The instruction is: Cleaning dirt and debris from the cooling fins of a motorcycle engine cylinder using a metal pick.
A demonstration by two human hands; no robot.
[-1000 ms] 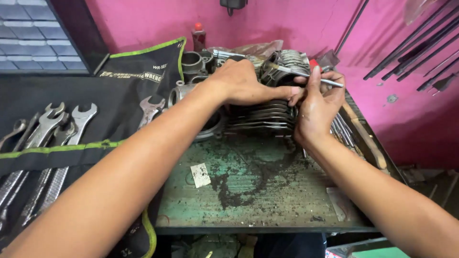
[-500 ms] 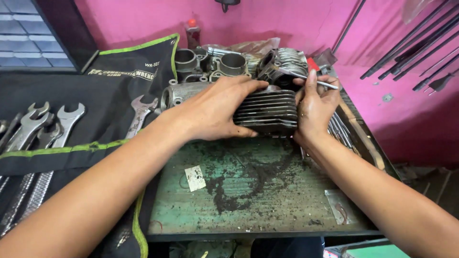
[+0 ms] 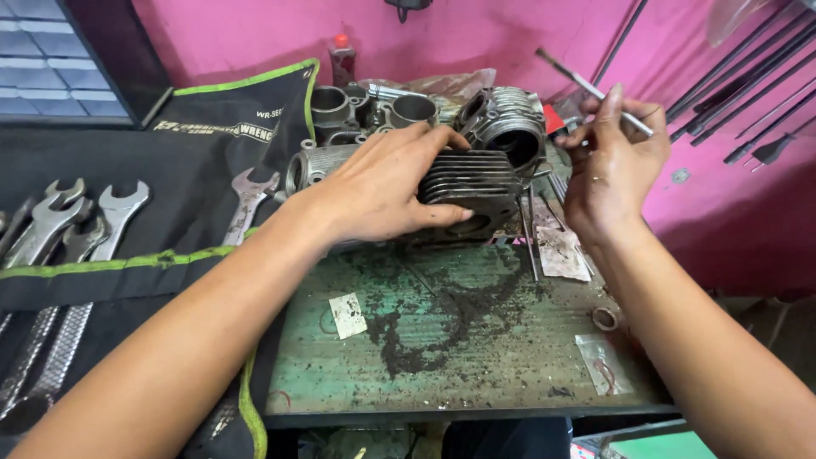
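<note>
on the green, grimy worktop the left hand lies spread over a finned engine cylinder, fingers curled round its top. right hand, raised beside it, pinches a thin metal rod, possibly a stud. spanners lie on a black tool roll at left.

Even, bright overhead light on my bench; soft, short shadows beneath my forearms. No glare. Centre sharp; my near arms slightly soft, with wide-angle stretching at the edges.
</note>
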